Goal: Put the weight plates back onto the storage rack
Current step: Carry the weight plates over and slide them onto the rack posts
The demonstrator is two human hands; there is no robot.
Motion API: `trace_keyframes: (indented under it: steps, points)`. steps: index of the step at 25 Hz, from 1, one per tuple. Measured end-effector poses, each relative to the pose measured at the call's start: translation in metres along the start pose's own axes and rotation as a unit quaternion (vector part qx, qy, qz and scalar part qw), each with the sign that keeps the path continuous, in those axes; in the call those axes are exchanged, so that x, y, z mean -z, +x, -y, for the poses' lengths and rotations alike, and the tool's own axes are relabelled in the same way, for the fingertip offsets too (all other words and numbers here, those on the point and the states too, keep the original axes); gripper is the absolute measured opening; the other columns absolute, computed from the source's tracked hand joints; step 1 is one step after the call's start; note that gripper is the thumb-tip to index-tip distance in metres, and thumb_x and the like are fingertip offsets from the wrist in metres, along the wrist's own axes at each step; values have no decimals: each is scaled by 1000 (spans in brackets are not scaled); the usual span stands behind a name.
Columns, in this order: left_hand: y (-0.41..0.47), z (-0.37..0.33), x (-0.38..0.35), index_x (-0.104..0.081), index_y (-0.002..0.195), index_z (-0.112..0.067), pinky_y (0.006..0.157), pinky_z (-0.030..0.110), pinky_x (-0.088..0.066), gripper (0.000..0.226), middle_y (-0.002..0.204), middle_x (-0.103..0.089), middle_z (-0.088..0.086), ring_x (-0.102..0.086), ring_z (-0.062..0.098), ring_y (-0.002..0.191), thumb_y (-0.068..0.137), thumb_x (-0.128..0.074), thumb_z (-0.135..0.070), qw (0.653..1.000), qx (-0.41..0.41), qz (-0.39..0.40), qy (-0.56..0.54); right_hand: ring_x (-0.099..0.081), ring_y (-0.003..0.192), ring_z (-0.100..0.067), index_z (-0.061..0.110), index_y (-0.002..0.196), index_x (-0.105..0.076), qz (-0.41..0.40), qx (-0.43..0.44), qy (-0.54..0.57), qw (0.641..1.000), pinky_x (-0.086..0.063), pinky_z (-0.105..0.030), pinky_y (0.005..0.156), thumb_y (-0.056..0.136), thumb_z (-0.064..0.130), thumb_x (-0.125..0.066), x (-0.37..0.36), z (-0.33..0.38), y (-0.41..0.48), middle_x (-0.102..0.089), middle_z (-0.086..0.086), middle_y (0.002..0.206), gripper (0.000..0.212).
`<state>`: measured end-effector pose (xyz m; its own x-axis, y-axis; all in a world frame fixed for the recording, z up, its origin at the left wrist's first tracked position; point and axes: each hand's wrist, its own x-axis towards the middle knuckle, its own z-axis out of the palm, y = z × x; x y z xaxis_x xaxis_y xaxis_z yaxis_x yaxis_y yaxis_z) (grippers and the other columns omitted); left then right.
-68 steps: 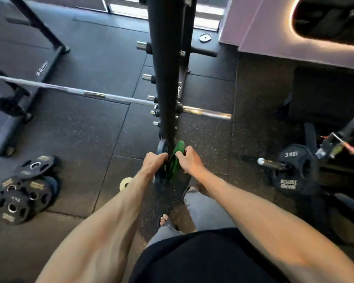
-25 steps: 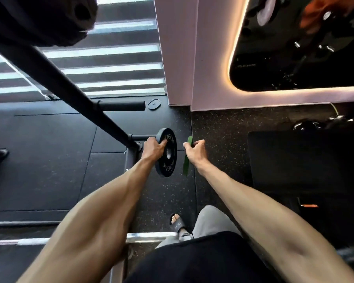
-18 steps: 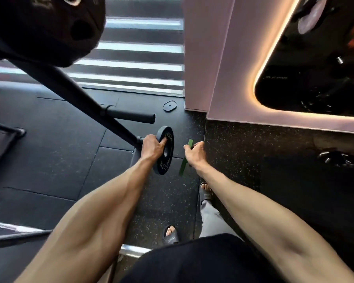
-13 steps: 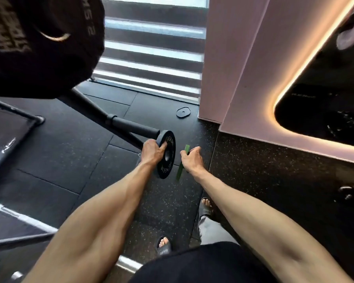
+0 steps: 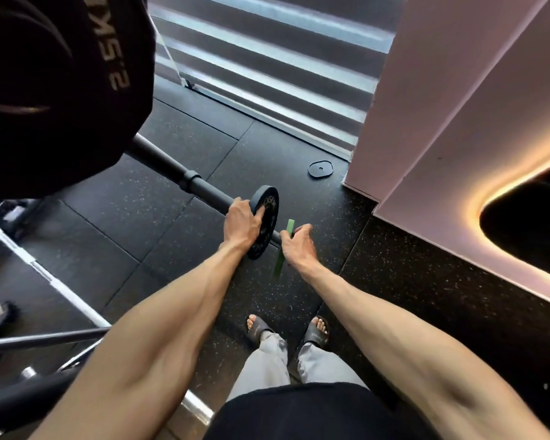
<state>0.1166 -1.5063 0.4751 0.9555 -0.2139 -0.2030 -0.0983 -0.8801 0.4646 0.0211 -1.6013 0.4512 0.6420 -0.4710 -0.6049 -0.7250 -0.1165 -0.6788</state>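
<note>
Left hand point(image 5: 241, 223) is curled round the near rim of the black plate point(image 5: 270, 203), fingers on its face. The plate is threaded upright on the rack peg point(image 5: 204, 188), which slants in from 10 o'clock, and a short stub of peg shows past the plate at its 4 o'clock side. Right hand point(image 5: 299, 247) pinches the thin green plate point(image 5: 279, 264) by its upper half. This plate is edge-on to the camera, just beside the stub, and whether its bore has caught the peg cannot be told. Judged step: seat black, then feed green on behind it. To do it well, push the black plate up the peg toward 10 o'clock with the palm, square to the shaft so it does not bind, and free as much stub as possible. Hold the green plate parallel to the black one, line bore to tip by feel, and slide rather than drop. Move the left fingers off the black face before the two plates meet, or they get nipped. Sandalled feet point(image 5: 257, 329) stand at 6 o'clock directly under the work, so let go only once the plate hangs on the peg. A large 2.5 kg plate point(image 5: 61, 90) hangs close at 10 o'clock, so mind the head.
</note>
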Motion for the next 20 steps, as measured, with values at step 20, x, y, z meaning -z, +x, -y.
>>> trace_keyframes:
  steps: [20]
  points:
    - [23, 24, 13, -65, 107, -2, 80, 49, -54, 30, 111, -56, 13, -60, 37, 97, 96, -57, -29, 984, -109, 52, 133, -65, 90, -39, 16, 104, -30, 44, 44, -22, 998, -57, -57, 79, 96, 31, -47, -11, 43, 34, -64, -18, 105, 24]
